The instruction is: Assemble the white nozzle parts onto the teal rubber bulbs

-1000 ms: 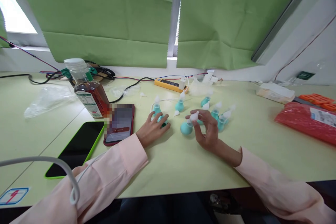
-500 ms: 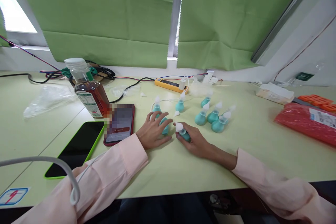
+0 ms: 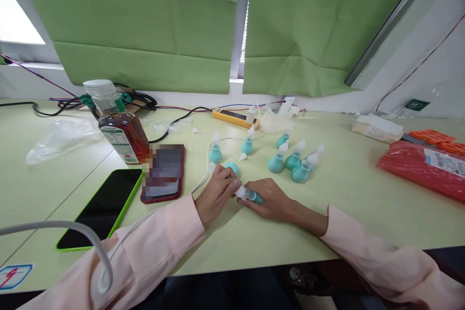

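Fingers partly hide a teal bulb aspirator [image 3: 256, 197], its far end hard to make out. At least seven more bulbs [image 3: 275, 164], some overlapping, sit on the surface [image 3: 225, 247]. The aspirator lies between both hands: left hand [image 3: 218, 191] pinching its white end, right hand [image 3: 271, 198] wrapped round its body.

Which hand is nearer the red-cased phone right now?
Left. The left hand is to the right of the red-cased phone, not touching it; the right hand is farther right, beyond the left hand.
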The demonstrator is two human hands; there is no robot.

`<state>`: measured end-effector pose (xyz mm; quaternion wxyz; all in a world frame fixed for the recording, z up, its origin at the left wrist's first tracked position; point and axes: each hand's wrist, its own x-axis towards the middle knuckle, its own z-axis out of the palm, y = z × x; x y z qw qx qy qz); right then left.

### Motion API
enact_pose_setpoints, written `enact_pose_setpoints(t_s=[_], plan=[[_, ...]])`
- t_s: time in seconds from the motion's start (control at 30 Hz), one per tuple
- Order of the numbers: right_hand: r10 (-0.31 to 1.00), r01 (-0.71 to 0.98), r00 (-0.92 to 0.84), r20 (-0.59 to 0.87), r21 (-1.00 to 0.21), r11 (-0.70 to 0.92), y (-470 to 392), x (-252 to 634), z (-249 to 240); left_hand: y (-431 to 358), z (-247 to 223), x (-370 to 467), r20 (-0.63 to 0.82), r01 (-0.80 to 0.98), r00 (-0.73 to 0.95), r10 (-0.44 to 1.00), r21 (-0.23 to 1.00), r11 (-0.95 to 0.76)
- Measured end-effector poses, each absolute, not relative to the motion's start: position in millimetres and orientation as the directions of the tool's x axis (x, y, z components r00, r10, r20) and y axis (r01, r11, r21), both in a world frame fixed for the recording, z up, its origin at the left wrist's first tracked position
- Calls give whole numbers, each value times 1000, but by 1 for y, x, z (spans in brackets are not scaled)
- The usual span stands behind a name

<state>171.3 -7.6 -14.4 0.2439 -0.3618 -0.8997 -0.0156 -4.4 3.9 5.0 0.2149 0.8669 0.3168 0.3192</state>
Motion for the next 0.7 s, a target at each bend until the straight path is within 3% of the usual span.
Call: enact_pose_setpoints(t_s=[0.17,0.27,0.5,0.63,0.7], plan=[[602,610,-656,456,-151,778,-6,173,-14,6,8,-4,342,350,549,763,735,-581],[573,581,-641,511,-165,797,-6,173,-15,7,8,-6,401,357,553,731,678,-642],[664,513,-425,615,-441,736,-6,180,-5,9,-7,-7,483,565,644,593,223,-794],[741,380,-387,549,-637,670,-6,182,-4,11,-15,-3,541,561,719,437,-82,-823],[766,368,-382,517,-676,639,-6,180,-6,11,-17,-1,564,543,745,356,-202,-815]])
